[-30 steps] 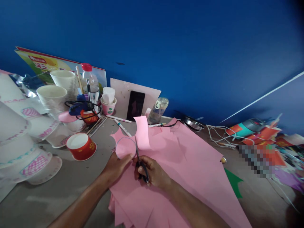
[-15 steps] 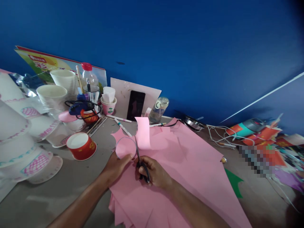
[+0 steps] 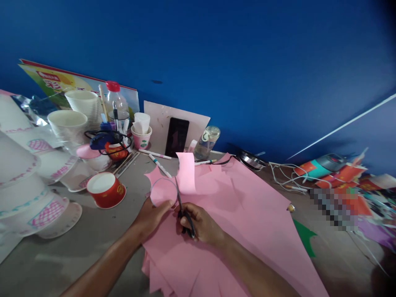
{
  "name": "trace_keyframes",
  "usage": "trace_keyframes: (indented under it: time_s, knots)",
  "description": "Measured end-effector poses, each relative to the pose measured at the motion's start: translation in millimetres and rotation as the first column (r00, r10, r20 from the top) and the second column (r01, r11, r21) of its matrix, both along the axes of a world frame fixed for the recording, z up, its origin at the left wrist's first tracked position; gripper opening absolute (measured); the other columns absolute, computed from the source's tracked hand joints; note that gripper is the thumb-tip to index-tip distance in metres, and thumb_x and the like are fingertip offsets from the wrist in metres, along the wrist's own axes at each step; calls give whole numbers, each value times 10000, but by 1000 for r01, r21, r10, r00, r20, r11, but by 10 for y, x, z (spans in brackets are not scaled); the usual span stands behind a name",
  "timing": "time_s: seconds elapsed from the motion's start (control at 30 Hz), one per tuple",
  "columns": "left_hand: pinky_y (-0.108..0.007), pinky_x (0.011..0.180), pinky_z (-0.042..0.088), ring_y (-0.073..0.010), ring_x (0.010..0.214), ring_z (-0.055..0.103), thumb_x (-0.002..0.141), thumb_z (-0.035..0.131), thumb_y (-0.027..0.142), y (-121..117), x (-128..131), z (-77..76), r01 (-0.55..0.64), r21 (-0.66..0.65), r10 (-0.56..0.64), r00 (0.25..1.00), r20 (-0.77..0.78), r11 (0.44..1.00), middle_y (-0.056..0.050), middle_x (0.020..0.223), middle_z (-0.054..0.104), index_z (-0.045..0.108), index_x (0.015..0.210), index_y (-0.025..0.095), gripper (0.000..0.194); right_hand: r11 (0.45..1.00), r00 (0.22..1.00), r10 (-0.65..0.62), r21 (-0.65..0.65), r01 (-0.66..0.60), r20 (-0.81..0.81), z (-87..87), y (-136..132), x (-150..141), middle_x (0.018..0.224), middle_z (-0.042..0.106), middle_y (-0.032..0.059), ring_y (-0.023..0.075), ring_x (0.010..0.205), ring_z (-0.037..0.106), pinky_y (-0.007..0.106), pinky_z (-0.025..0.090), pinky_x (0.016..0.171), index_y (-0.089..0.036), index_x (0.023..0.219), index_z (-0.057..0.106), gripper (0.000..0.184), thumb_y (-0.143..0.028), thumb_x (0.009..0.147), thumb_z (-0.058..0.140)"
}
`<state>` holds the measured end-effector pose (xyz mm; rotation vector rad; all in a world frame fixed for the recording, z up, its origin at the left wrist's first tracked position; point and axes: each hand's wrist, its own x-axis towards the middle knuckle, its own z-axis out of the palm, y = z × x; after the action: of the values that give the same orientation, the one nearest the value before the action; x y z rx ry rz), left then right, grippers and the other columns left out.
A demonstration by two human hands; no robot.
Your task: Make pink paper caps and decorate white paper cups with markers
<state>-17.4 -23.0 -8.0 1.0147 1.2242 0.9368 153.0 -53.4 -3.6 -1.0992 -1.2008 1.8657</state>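
A large pink paper sheet (image 3: 235,214) lies across the grey table. My right hand (image 3: 201,225) is closed round the handles of black scissors (image 3: 182,208), whose blades point away from me into the sheet. My left hand (image 3: 151,216) pinches a round pink paper piece (image 3: 163,192) just left of the blades. A cut strip of pink paper (image 3: 185,171) curls upward beside the scissors.
Stacked white paper bowls and cups (image 3: 27,181) crowd the left. A red cup (image 3: 105,189), markers (image 3: 159,165), a dark phone (image 3: 176,137) and two bottles (image 3: 207,142) stand behind the sheet. Cables (image 3: 284,175), a teal tool (image 3: 321,165) and red scraps lie at right.
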Motion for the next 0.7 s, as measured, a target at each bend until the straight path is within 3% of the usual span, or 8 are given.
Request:
trace_keyframes:
  time_s: [0.2, 0.4, 0.7]
  knots:
    - [-270, 607, 479, -169, 627, 595, 715, 647, 327, 7, -1, -40, 31, -30, -28, 992, 119, 999, -18, 666, 667, 645, 700, 158, 169, 1000, 1000, 6, -14, -6, 16, 47, 1, 11, 589, 595, -30, 66, 386, 442, 173, 297, 338, -171, 956, 513, 582, -622, 660, 732]
    - [-263, 597, 470, -165, 607, 584, 693, 653, 324, -13, -8, 48, 9, -29, -7, 997, 78, 1000, -11, 633, 655, 647, 675, 163, 163, 1000, 1000, 6, -26, -6, 19, 54, 3, 12, 579, 591, -30, 72, 386, 442, 178, 296, 336, -171, 948, 509, 588, -624, 650, 735]
    - [-271, 608, 465, -170, 623, 587, 695, 654, 326, -6, -6, -13, 11, -25, -9, 995, 97, 1000, -17, 647, 652, 639, 671, 157, 171, 999, 1000, 0, -51, 0, -6, 50, -1, 7, 568, 587, -38, 61, 378, 428, 177, 302, 353, -175, 940, 515, 575, -606, 640, 749]
